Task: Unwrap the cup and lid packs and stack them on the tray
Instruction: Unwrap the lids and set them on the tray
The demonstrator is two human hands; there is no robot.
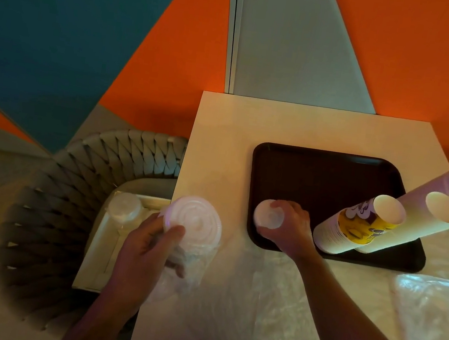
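A dark tray (316,176) lies on the white table. Two tall stacks of paper cups stand on its right side: a printed yellow and purple stack (352,229) and a plain pale stack (423,213). My right hand (287,226) grips a small stack of white lids (268,214) at the tray's front left corner. My left hand (144,247) holds a larger pack of ribbed white lids (193,223), still partly in clear plastic wrap, over the table's left edge.
Loose clear plastic wrap (428,305) lies crumpled on the table at the right and front. Left of the table stands a woven grey chair (50,204) with a pale box (102,239) holding another wrapped pack (124,208). Orange and blue wall behind.
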